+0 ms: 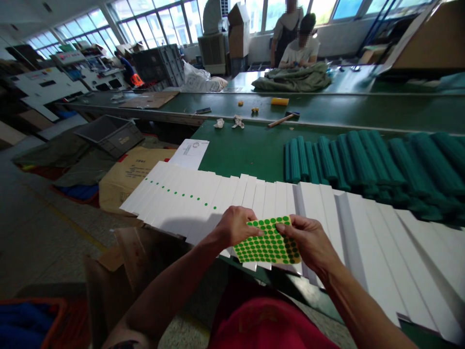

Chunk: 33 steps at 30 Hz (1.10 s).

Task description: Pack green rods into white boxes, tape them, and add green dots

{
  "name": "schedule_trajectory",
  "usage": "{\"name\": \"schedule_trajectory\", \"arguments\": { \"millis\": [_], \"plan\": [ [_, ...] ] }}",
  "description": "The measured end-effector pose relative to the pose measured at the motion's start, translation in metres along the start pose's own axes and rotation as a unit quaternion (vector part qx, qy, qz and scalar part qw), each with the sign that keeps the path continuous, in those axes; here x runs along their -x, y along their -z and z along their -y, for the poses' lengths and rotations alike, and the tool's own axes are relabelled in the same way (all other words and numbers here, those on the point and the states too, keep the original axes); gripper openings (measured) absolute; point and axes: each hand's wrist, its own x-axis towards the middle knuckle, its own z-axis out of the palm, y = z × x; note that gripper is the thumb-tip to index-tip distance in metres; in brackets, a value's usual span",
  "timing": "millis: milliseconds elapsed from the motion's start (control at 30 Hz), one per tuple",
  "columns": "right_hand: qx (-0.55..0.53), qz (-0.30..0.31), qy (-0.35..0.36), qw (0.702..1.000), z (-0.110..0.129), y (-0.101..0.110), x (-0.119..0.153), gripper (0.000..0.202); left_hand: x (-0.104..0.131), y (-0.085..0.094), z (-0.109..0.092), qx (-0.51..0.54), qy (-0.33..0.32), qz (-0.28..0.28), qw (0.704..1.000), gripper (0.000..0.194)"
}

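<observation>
A yellow sheet of round green stickers (pixel 267 245) is held in front of me over the table's near edge. My right hand (pixel 308 237) grips its right side, thumb on top. My left hand (pixel 238 225) is at the sheet's upper left corner, thumb and fingers pinched together there; whether a sticker is between them is too small to tell. Beneath and around lies a long overlapping row of white flat boxes (pixel 225 194). Several boxes at the left bear one green dot each, the last dot (pixel 214 208) just left of my left hand.
Dark green ribbed rolls (pixel 363 160) are piled behind the boxes at right. A white paper (pixel 189 153), a hammer (pixel 281 119) and crumpled scraps (pixel 238 121) lie farther back. A grey crate (pixel 111 135) stands at left. Two people are across the tables.
</observation>
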Motion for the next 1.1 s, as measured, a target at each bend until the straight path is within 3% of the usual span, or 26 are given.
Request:
{"name": "schedule_trajectory", "arguments": {
  "millis": [167,267,333,400,533,767,900,1100],
  "plan": [
    [-0.024,0.046,-0.026,0.998,0.003,-0.006,0.001,0.032,0.0,-0.001,-0.005,-0.046,0.001,-0.017,0.999,0.019],
    [-0.022,0.034,-0.033,0.999,0.002,-0.007,0.001,0.026,-0.001,-0.003,-0.003,-0.078,-0.036,-0.038,0.996,0.017],
    [-0.028,0.021,-0.029,0.999,0.001,-0.004,0.0,0.025,0.0,-0.002,0.005,-0.071,-0.053,-0.05,0.995,0.029],
    [-0.039,0.011,-0.026,0.999,0.001,-0.001,-0.001,0.026,0.003,0.001,0.017,-0.03,-0.04,-0.053,0.997,0.045],
    [-0.066,-0.019,-0.028,0.997,0.002,0.005,-0.002,0.028,0.008,0.004,0.036,0.133,0.017,-0.032,0.99,0.03],
    [-0.11,-0.027,-0.034,0.993,0.006,0.004,0.001,0.025,0.007,-0.007,0.038,0.399,0.072,-0.027,0.914,0.038],
    [-0.102,-0.036,-0.027,0.994,0.005,0.006,0.002,0.026,0.005,-0.01,0.042,0.426,0.055,-0.021,0.903,0.036],
    [-0.078,-0.051,-0.007,0.996,0.002,0.009,0.003,0.024,0.005,-0.011,0.046,0.368,0.018,-0.034,0.929,0.035]
  ]
}}
